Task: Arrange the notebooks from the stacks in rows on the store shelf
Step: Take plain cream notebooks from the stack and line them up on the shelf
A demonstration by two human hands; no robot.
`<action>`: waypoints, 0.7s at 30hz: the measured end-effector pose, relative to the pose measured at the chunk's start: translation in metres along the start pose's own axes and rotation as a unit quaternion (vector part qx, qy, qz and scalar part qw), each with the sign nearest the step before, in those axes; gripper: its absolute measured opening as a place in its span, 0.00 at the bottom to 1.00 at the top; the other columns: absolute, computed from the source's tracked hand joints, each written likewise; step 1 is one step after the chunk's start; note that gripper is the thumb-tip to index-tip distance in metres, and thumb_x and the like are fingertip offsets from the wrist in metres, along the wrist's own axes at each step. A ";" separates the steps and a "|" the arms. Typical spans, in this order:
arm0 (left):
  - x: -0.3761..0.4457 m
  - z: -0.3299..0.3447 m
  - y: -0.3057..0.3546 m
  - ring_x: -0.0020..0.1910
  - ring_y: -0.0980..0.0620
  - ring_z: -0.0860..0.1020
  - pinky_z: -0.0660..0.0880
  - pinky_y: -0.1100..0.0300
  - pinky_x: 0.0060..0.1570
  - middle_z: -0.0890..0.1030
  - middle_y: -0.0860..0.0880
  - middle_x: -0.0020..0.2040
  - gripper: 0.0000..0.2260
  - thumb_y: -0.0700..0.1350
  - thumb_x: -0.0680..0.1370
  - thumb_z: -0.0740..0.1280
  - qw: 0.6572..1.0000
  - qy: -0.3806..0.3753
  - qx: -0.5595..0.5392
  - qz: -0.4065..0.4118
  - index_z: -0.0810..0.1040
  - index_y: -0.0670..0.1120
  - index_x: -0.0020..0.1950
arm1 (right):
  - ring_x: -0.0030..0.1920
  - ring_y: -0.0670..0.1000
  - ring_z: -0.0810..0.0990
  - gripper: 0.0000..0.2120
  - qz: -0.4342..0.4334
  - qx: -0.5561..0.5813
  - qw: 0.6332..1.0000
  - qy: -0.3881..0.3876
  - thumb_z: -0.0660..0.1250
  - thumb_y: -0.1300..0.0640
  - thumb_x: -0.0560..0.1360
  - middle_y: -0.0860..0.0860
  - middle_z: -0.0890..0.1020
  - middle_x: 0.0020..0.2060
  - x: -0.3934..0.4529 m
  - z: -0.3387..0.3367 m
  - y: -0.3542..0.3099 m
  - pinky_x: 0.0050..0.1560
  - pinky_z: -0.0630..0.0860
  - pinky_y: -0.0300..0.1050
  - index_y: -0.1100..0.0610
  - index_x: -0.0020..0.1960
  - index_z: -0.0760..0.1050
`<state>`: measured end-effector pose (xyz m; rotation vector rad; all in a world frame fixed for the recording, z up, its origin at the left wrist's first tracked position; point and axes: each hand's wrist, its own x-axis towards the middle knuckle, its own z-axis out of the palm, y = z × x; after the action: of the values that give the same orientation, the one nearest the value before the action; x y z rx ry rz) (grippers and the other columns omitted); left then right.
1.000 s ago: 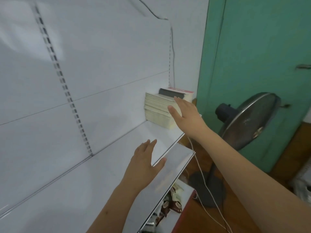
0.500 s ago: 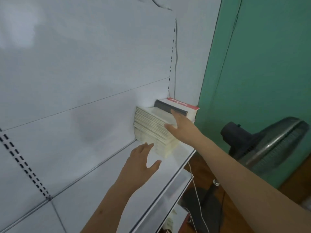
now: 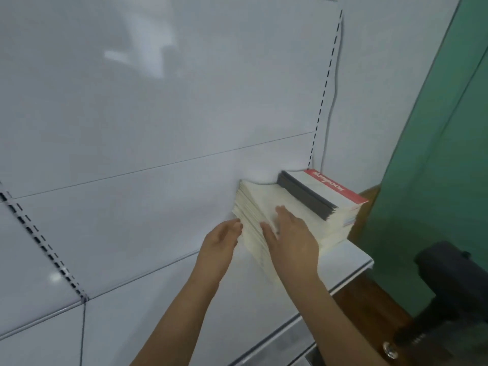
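Risk first: your white metal store shelf (image 3: pixel 148 307) has a smooth top, and the stack of cream-paged notebooks (image 3: pixel 260 207) sits at its right end, close to the front lip. The stack already fans out toward you at the bottom. Pull or push the lower books unevenly and I'd expect the pile to shear, dropping notebooks off the front edge onto the floor.

Second risk: the neighbouring stack topped by a white notebook with a red spine strip (image 3: pixel 334 188) touches the cream stack on its right. Drag the cream one left in a hurry and that one may tip or slide with it.

Right hand (image 3: pixel 293 241): open, fingers straight, palm flat on the sloped face of the cream stack, pressing, not gripping.

Left hand (image 3: pixel 220 243): fingers loosely extended, tips touching the stack's left edge. No visible curl round anything; looks like it's bracing, holding nothing.
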<state>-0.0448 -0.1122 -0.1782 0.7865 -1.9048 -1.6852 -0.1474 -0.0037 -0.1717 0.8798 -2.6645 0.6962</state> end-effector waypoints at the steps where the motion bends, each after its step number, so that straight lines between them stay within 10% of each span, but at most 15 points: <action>1: 0.001 0.002 0.002 0.59 0.58 0.79 0.73 0.56 0.67 0.83 0.55 0.58 0.07 0.52 0.82 0.62 0.999 0.021 -0.030 -0.012 0.80 0.56 0.54 | 0.60 0.47 0.78 0.21 0.007 0.002 1.000 0.001 0.54 0.43 0.83 0.46 0.79 0.61 0.003 -0.001 0.005 0.56 0.75 0.38 0.51 0.69 0.72; 7: 0.002 0.011 0.014 0.52 0.48 0.83 0.78 0.52 0.58 0.82 0.43 0.59 0.19 0.54 0.82 0.62 0.955 -0.024 -0.276 -0.101 0.76 0.40 0.63 | 0.49 0.52 0.83 0.13 -0.103 0.104 0.989 0.027 0.59 0.51 0.83 0.52 0.84 0.48 -0.021 -0.009 -0.004 0.52 0.80 0.47 0.56 0.58 0.79; 11: 0.001 -0.001 0.007 0.54 0.39 0.82 0.80 0.49 0.53 0.82 0.37 0.60 0.13 0.37 0.80 0.63 0.945 0.069 -0.314 -0.055 0.77 0.39 0.64 | 0.60 0.45 0.77 0.25 -0.216 0.220 0.950 -0.052 0.53 0.38 0.81 0.46 0.82 0.60 -0.055 -0.008 -0.027 0.63 0.74 0.43 0.52 0.65 0.78; 15: -0.007 -0.032 -0.010 0.55 0.41 0.82 0.81 0.49 0.47 0.82 0.41 0.60 0.15 0.37 0.80 0.64 0.930 0.133 -0.339 -0.047 0.75 0.43 0.67 | 0.64 0.48 0.76 0.23 -0.151 0.214 0.962 0.072 0.56 0.42 0.81 0.49 0.79 0.64 -0.027 0.000 -0.002 0.66 0.71 0.46 0.53 0.69 0.75; 18: -0.015 -0.045 -0.017 0.57 0.43 0.82 0.79 0.47 0.50 0.83 0.45 0.60 0.15 0.46 0.82 0.64 0.927 0.155 -0.336 -0.065 0.74 0.47 0.69 | 0.77 0.53 0.62 0.31 -0.051 0.109 0.992 -0.039 0.53 0.38 0.81 0.52 0.64 0.77 0.009 0.012 0.027 0.76 0.58 0.51 0.54 0.78 0.60; 21: -0.021 -0.044 -0.020 0.57 0.43 0.82 0.79 0.47 0.50 0.83 0.45 0.60 0.16 0.49 0.83 0.62 0.923 0.152 -0.343 -0.083 0.74 0.47 0.69 | 0.73 0.53 0.69 0.31 -0.015 0.082 0.991 -0.103 0.52 0.37 0.80 0.53 0.70 0.73 0.018 0.021 0.039 0.75 0.62 0.52 0.55 0.75 0.67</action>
<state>0.0029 -0.1310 -0.1916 0.8568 -0.9509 -2.0047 -0.1873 0.0040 -0.1973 1.0861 -2.7969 0.8723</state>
